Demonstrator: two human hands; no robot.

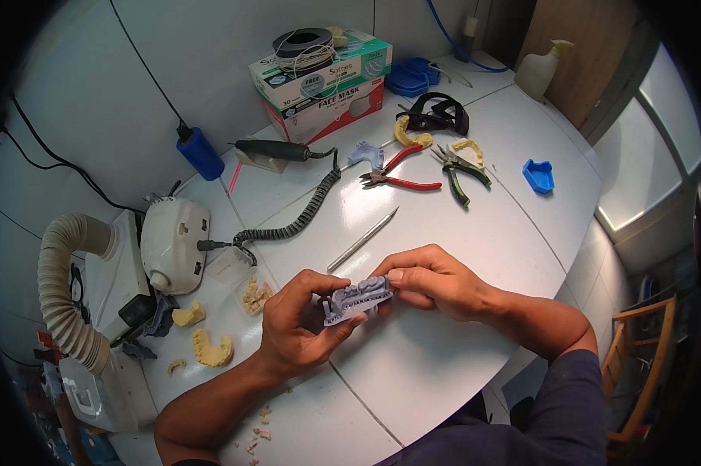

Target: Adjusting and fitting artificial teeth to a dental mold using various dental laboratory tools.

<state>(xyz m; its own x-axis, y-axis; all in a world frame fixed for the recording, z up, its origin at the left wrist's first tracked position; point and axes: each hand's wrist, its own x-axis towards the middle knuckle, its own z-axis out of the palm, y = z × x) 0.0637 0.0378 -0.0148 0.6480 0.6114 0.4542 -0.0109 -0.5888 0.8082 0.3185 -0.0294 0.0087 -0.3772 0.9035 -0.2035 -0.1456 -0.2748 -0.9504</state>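
Note:
Just above the white table point(444, 334), I hold a grey-lavender dental model point(358, 300) with a row of teeth along its top and raised marks on its side. My left hand point(296, 322) is wrapped round its left part, thumb along the lower front edge. At its right end, the thumb and fingers of my right hand point(436, 281) pinch the model; the fingertips behind it are partly hidden. A slim metal pointed tool point(364, 239) lies on the table beyond my hands. To the left sits a clear box point(245, 291) of small cream-coloured pieces.
Red-handled cutters point(403, 172) and green-handled pliers point(461, 172) lie farther back. A black handpiece point(269, 149) rests on a stand, its coiled cord running to a white control box point(173, 242). Yellow plaster models point(210, 348) and a ribbed hose point(64, 287) are at left; a blue tray point(538, 177) at right.

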